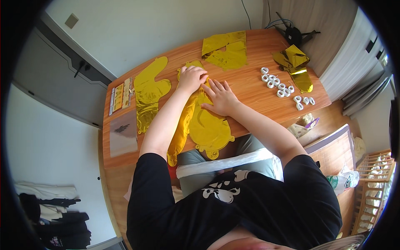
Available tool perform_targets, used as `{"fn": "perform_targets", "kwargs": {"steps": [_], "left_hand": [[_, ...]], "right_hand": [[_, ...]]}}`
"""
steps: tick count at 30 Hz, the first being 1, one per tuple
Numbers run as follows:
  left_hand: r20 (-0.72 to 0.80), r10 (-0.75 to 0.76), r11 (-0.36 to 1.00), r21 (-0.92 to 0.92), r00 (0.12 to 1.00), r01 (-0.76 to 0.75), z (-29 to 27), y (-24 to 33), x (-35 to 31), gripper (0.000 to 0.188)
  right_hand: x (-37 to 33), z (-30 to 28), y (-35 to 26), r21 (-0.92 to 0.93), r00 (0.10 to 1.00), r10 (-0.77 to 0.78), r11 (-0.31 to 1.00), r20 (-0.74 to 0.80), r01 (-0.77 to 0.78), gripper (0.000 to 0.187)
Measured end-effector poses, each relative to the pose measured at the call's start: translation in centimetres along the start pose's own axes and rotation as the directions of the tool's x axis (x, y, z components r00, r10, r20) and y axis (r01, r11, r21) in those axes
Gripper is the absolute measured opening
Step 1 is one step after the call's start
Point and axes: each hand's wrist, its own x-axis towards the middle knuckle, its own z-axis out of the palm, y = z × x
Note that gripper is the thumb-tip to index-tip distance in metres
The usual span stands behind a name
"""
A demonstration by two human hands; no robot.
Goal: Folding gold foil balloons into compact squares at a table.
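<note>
Nearest the head camera, I get a black T-shirt [266, 208] with a white print, and just past it a white strip [221, 165] lying across the lap. Beyond the strip, both bare hands are at work over a wooden table [254, 98]. Between and below them, a gold foil balloon [210, 135] lies mostly flat, its rounded, tabbed end reaching past the near table edge; a brighter, creased gold strip [182, 129] runs down its left side, from under the left hand. I read the right hand [221, 99] as unclenched, palm down on the foil, fingers spread. Above and left of it, the left hand [193, 79] has curled fingers at the far end of the foil; whether they pinch it, I cannot tell. Left of that hand lies a second gold balloon [152, 89], with a printed card [121, 98] farther left. Beyond the hands is a folded gold foil piece [233, 50]. Well right of the right hand, I see small white coils [277, 82] and a crumpled gold foil piece [298, 71].
</note>
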Motion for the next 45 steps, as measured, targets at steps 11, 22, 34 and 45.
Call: {"fn": "perform_targets", "kwargs": {"steps": [11, 22, 34, 45], "left_hand": [[-0.063, -0.014, 0.989, 0.144, 0.998, 0.023, 0.5, -0.1, 1.0, 0.012], [-0.084, -0.326, 0.906, -0.311, 0.942, 0.286, -1.1, -0.2, 0.6, 0.021], [0.111, 0.331, 0.916, -0.275, 0.937, -0.291, -8.2, 10.0, -10.3, 0.019], [0.183, 0.380, 0.899, -0.306, 0.907, -0.315, -8.4, 12.2, -11.0, 0.033]], "right_hand": [[0.0, -0.3, 0.0, 0.002, 1.000, -0.009, 1.000, 0.009, 0.009, 0.087], [0.6, -0.4, -1.2, 0.003, 0.999, -0.046, 0.999, 0.011, 0.046, 0.087], [0.4, -2.3, -0.8, -0.127, 0.971, -0.052, 0.988, 0.232, 0.083, 0.086], [0.7, -0.3, -0.1, -0.121, 0.986, -0.007, 0.992, 0.167, 0.027, 0.081]]}}
